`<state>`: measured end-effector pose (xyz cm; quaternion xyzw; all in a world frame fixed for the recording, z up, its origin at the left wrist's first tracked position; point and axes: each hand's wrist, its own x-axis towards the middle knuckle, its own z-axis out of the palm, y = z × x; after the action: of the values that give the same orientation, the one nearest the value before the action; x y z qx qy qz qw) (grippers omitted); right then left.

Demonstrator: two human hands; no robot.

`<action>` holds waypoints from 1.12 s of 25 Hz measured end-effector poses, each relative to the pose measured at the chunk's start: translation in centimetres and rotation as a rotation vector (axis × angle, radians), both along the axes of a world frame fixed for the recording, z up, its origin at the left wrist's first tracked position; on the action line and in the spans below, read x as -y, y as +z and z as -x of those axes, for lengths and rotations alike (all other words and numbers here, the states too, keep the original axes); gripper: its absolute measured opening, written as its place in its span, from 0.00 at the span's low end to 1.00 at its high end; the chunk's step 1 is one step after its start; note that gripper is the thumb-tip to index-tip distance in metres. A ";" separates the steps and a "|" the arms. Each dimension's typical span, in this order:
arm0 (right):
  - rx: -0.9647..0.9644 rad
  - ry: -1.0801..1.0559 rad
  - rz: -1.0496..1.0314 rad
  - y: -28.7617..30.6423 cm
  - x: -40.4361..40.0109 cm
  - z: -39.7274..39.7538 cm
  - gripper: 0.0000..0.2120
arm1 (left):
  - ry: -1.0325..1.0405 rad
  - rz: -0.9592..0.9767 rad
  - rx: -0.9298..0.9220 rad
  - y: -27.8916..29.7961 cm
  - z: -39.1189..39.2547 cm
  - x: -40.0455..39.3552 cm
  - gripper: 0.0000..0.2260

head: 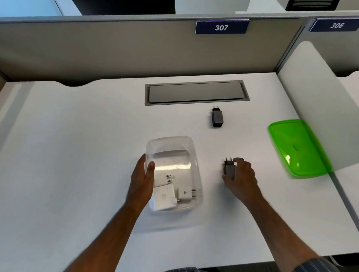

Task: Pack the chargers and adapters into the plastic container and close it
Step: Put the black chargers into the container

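Note:
A clear plastic container (192, 144) stands lidless on the white desk, mid-front. Inside lie three white adapters (164, 197) and a flat silvery-white one toward the far end. My left hand (142, 179) grips the container's left wall. To its right, my right hand (241, 178) closes around a black charger (229, 168) with its two pins pointing away from me, right at the desk surface. A second black charger (217, 117) lies farther back, untouched. The green lid (298, 147) rests at the right edge of the desk.
A grey cable hatch (197, 92) is set into the desk behind the far charger. A curved white divider panel (322, 101) overhangs the lid on the right. Grey partition walls with a sign reading 307 (221, 27) close the back.

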<state>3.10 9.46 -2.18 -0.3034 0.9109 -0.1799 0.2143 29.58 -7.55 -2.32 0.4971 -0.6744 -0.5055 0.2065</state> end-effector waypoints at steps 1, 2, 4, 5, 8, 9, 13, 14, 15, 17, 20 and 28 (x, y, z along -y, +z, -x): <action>0.046 0.006 0.002 -0.2 -0.2 0.3 0.31 | 0.008 0.001 -0.004 -0.1 0.0 0.0 0.23; 0.075 0.027 -0.004 -0.5 -0.3 0.5 0.32 | 0.021 0.002 -0.002 -0.2 -0.2 0.1 0.24; 0.078 0.078 -0.030 -0.9 -0.3 0.7 0.31 | 0.067 0.008 0.018 -0.9 -1.1 0.4 0.25; 0.069 0.095 -0.032 -0.9 -0.3 0.8 0.30 | 0.090 0.024 0.043 -1.3 -1.7 0.6 0.25; 0.082 0.101 -0.001 -0.6 0.0 1.3 0.27 | 0.106 0.136 0.255 -2.9 -4.0 1.4 0.26; 0.099 0.093 0.014 -0.4 0.1 1.5 0.26 | 0.087 0.192 0.360 -3.5 -4.6 1.7 0.27; 0.250 0.028 0.186 1.1 0.8 1.4 0.27 | -0.030 0.302 0.703 -6.1 -6.4 2.1 0.29; 0.293 0.024 0.245 1.7 1.2 1.0 0.27 | -0.055 0.319 0.755 -6.7 -6.6 2.0 0.30; 0.333 0.034 0.291 2.5 1.7 0.6 0.28 | -0.071 0.346 0.792 -7.1 -6.7 1.8 0.31; 0.386 0.092 0.344 4.1 2.7 -0.6 0.27 | -0.055 0.405 0.829 -7.8 -6.6 1.1 0.32; 0.426 0.211 0.355 6.2 4.5 -2.8 0.23 | 0.003 0.438 0.817 -8.2 -6.3 0.8 0.33; 0.176 0.589 0.080 5.4 9.9 -7.8 0.28 | 0.034 0.450 0.785 -8.5 -6.6 1.1 0.33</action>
<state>10.86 -0.48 3.25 -0.5459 0.7538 -0.1711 0.3232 36.19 -8.64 -10.85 0.6049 -0.7864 -0.1162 0.0465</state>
